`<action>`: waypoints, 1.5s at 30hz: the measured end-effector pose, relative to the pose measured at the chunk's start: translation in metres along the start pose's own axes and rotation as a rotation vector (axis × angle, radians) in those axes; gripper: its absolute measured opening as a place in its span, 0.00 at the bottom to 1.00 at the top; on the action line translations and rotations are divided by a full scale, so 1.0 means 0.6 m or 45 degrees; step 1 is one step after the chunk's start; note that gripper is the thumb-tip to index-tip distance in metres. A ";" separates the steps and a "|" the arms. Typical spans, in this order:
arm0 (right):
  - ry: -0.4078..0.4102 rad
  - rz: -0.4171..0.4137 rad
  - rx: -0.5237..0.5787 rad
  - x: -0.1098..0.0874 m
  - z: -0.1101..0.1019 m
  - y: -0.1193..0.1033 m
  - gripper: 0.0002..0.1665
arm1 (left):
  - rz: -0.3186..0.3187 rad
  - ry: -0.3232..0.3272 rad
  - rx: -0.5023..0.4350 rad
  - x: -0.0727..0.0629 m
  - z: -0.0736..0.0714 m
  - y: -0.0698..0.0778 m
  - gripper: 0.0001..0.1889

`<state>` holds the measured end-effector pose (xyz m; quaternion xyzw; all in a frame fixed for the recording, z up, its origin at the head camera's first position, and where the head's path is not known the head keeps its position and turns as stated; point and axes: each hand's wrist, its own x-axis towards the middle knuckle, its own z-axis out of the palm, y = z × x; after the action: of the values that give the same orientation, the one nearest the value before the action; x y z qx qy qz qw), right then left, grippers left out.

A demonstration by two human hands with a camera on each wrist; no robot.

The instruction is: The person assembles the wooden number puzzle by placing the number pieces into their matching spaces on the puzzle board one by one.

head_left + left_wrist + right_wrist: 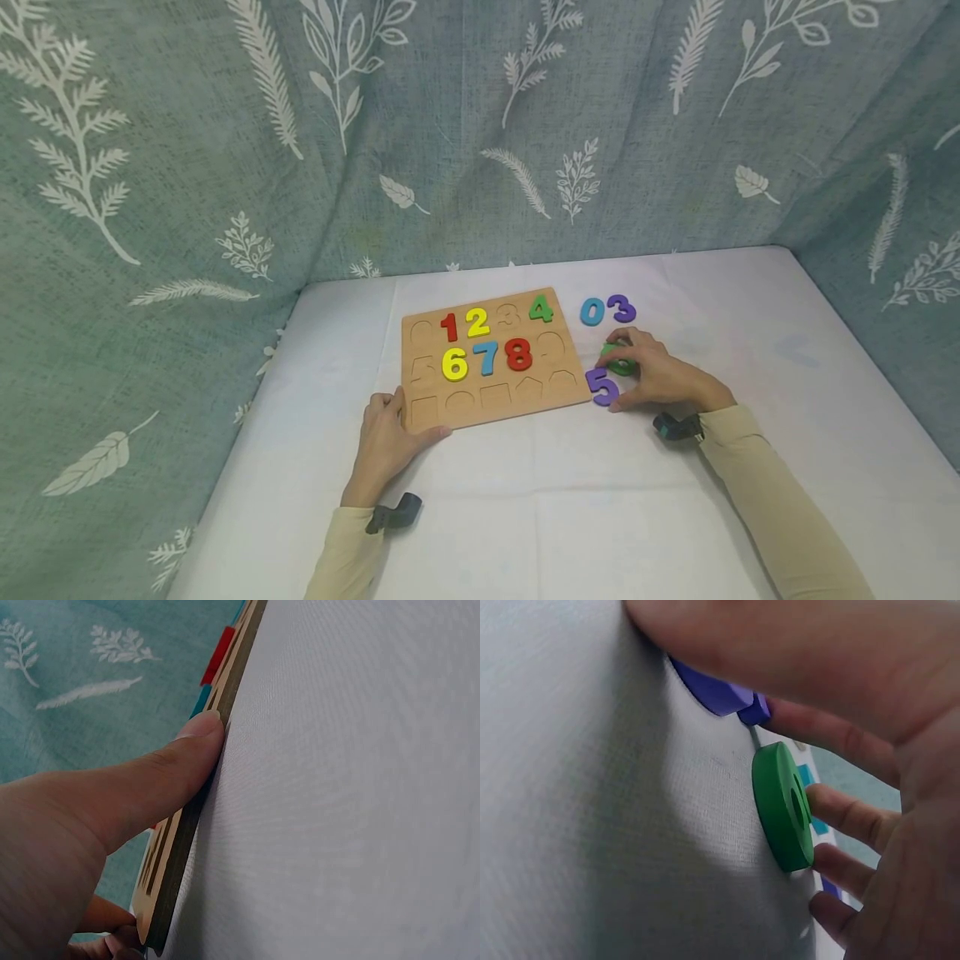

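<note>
A wooden number puzzle board [517, 402] lies on the white cloth. My left hand [386, 442] holds its near left corner, the thumb [199, 735] along the front edge and the other fingers at the left side. Beside the board's right edge, my right hand [660, 372] pinches a purple number 5 [602, 387] between thumb and index finger. Under that hand's other fingers is a green number piece [780, 806] with a hole, partly hidden in the head view. Seated on the board are a red 1 [449, 327], yellow 2 [477, 322], green 4 [541, 308], yellow 6 [454, 364], blue 7 [486, 357] and red 8 [518, 354].
A blue 0 [592, 312] and a purple 3 [622, 308] lie past the board's far right corner. Outlined recesses show along the board's front row. A green leaf-patterned curtain [450, 150] hangs behind and beside the table [600, 533].
</note>
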<state>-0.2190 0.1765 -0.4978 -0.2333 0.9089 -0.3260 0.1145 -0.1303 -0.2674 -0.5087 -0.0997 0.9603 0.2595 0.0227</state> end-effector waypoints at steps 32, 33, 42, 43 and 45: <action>0.069 -0.088 0.081 0.013 -0.039 -0.041 0.41 | -0.005 0.011 -0.014 -0.003 0.002 -0.002 0.65; 0.067 -0.093 0.089 0.014 -0.040 -0.044 0.40 | -0.005 0.012 -0.013 -0.003 0.002 -0.002 0.65; 0.060 -0.103 0.119 0.033 -0.048 -0.066 0.39 | -0.003 0.018 -0.011 -0.003 0.000 -0.002 0.65; 0.062 -0.103 0.117 0.036 -0.049 -0.070 0.39 | -0.002 0.021 -0.009 -0.003 0.000 -0.002 0.65; 0.066 -0.103 0.100 0.042 -0.051 -0.079 0.39 | 0.000 0.024 -0.004 -0.003 -0.001 -0.002 0.65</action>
<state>-0.2353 0.1483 -0.4451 -0.2567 0.8879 -0.3716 0.0869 -0.1281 -0.2685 -0.5084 -0.1020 0.9600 0.2603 0.0133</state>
